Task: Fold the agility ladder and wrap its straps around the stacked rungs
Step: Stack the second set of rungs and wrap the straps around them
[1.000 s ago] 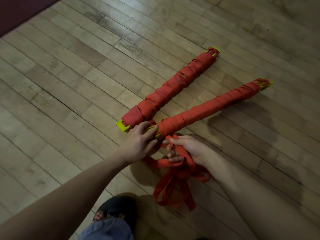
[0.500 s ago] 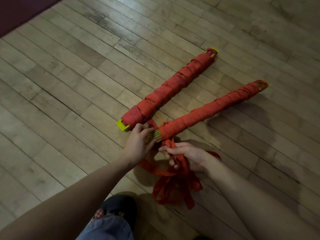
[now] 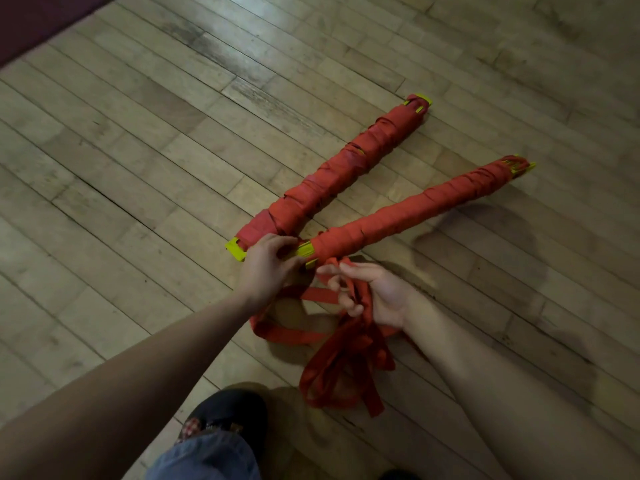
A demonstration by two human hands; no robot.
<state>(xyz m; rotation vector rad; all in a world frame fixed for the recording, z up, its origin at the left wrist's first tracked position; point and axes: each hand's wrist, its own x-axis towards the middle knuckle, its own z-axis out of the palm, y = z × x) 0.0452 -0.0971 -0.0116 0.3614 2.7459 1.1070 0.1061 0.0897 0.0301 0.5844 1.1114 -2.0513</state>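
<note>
Left hand (image 3: 268, 263): fingers curled onto yellow rung ends (image 3: 304, 251) of near wrapped bundle (image 3: 415, 209) on wooden floor (image 3: 138, 168).
Right hand (image 3: 375, 294): lower fingers gripping loose red straps (image 3: 341, 358), forefinger extended.

A worn wooden plank floor (image 3: 145, 174) carries two red-wrapped rung bundles: the left bundle (image 3: 332, 174) and the right bundle (image 3: 415, 211), spreading apart toward the far right. Loose red straps (image 3: 346, 362) pile nearer, beside a dark shoe (image 3: 228, 415).
</note>
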